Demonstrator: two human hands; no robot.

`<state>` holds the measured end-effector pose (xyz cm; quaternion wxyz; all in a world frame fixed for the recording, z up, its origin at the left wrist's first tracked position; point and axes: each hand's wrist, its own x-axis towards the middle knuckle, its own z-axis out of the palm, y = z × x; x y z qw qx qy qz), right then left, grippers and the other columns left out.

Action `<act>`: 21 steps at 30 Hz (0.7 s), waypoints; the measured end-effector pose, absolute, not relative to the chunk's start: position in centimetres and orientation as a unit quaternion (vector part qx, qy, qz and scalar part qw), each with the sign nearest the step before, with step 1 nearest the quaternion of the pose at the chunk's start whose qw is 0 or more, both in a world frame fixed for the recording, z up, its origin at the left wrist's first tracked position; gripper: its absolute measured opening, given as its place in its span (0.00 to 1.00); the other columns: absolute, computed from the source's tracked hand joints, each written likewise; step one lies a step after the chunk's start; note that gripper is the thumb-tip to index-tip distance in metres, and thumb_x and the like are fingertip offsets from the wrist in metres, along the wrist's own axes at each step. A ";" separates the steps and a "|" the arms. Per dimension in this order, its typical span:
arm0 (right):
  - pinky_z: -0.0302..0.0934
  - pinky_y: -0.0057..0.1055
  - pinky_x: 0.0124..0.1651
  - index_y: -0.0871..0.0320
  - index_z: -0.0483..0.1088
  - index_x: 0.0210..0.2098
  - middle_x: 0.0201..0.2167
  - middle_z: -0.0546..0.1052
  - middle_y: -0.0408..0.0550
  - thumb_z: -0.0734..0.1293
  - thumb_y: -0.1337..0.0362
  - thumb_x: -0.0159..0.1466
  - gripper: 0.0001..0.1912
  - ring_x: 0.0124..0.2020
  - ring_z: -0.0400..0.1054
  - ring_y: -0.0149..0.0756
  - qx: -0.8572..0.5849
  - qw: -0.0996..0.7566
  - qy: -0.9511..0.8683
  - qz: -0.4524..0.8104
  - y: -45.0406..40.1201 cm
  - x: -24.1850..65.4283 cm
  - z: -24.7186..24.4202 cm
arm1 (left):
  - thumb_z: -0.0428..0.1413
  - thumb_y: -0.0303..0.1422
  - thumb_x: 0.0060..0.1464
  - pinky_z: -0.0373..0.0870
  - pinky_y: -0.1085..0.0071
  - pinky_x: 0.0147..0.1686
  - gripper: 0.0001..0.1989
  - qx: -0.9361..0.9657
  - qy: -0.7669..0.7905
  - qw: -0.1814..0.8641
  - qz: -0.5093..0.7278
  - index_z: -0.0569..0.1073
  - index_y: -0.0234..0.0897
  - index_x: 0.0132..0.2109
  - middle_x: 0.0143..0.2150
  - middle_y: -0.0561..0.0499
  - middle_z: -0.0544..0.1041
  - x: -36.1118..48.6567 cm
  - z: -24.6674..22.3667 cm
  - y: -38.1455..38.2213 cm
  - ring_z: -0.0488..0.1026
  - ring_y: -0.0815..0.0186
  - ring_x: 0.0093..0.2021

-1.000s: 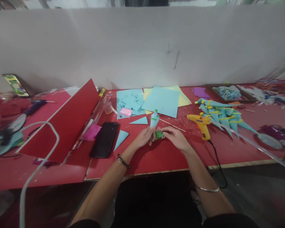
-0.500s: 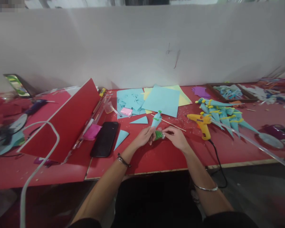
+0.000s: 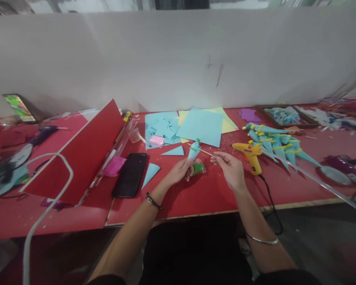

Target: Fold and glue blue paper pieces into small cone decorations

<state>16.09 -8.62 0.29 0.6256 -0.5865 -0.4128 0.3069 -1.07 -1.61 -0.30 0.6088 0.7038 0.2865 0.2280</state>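
My left hand (image 3: pixel 180 171) is closed around a light blue paper cone (image 3: pixel 193 152), which stands tilted with its wide end up. A green band runs round the cone and a green lump tops it. Beside those fingers lies a clear plastic packet of green clay (image 3: pixel 198 167) on the red table. My right hand (image 3: pixel 229 168) is held to the right of the packet, thumb and fingertips pinched together. A tiny piece of green clay (image 3: pixel 215 155) shows at those fingertips. Just behind them lies a thin wooden stick (image 3: pixel 206 151), its right end hidden by the hand.
A yellow glue gun (image 3: pixel 253 156) with a black cord lies at right, before a pile of blue paper cones (image 3: pixel 277 144). At left are a black phone (image 3: pixel 129 175), blue paper pieces (image 3: pixel 151 174) and a slanted red board (image 3: pixel 83 154). Paper sheets (image 3: pixel 201 124) lie behind.
My right hand has left the green clay packet and moved up and right, fingertips still pinched. My left hand keeps the cone in nearly the same place.
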 end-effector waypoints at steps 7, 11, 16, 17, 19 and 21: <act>0.67 0.33 0.34 0.60 0.67 0.28 0.25 0.75 0.47 0.66 0.59 0.53 0.10 0.29 0.73 0.37 -0.566 0.609 -0.490 0.264 -7.2 14.6 2.7 | 0.36 0.51 0.54 0.57 0.77 0.17 0.28 0.704 0.285 0.605 0.239 0.62 0.33 0.22 0.15 0.56 0.62 -1.2 -0.4 -1.7 0.61 0.75 0.14; 0.67 0.34 0.38 0.59 0.67 0.35 0.31 0.76 0.49 0.63 0.58 0.56 0.12 0.33 0.72 0.37 -0.536 0.599 -0.546 0.237 -5.5 14.5 4.4 | 0.36 0.53 0.53 0.56 0.77 0.16 0.28 0.695 0.285 0.613 0.246 0.63 0.34 0.23 0.15 0.55 0.62 -1.2 -0.5 -1.7 0.60 0.74 0.14; 0.67 0.34 0.38 0.59 0.68 0.37 0.31 0.76 0.49 0.56 0.55 0.61 0.16 0.32 0.73 0.36 -0.539 0.592 -0.563 0.206 -3.1 15.0 3.5 | 0.36 0.53 0.53 0.57 0.77 0.17 0.29 0.690 0.291 0.615 0.246 0.63 0.34 0.22 0.14 0.55 0.62 -1.2 -0.6 -1.6 0.61 0.74 0.14; 0.67 0.34 0.38 0.59 0.68 0.35 0.30 0.76 0.49 0.56 0.55 0.61 0.16 0.32 0.73 0.36 -0.540 0.588 -0.567 0.204 -2.9 15.0 3.1 | 0.36 0.53 0.53 0.57 0.77 0.16 0.28 0.689 0.294 0.614 0.246 0.62 0.34 0.21 0.14 0.55 0.62 -1.2 -0.6 -1.6 0.61 0.74 0.14; 0.67 0.33 0.38 0.58 0.68 0.33 0.29 0.77 0.48 0.58 0.55 0.60 0.14 0.32 0.73 0.37 -0.547 0.580 -0.569 0.200 -2.7 15.0 2.2 | 0.37 0.53 0.53 0.57 0.77 0.16 0.28 0.689 0.297 0.614 0.244 0.62 0.34 0.21 0.15 0.55 0.63 -1.3 -0.6 -1.6 0.61 0.75 0.14; 0.67 0.33 0.36 0.57 0.68 0.30 0.26 0.76 0.47 0.60 0.56 0.58 0.12 0.30 0.72 0.37 -0.557 0.590 -0.551 0.193 -2.7 15.0 1.6 | 0.38 0.53 0.53 0.57 0.77 0.16 0.28 0.687 0.295 0.618 0.243 0.62 0.34 0.22 0.16 0.55 0.63 -1.3 -0.6 -1.5 0.62 0.75 0.14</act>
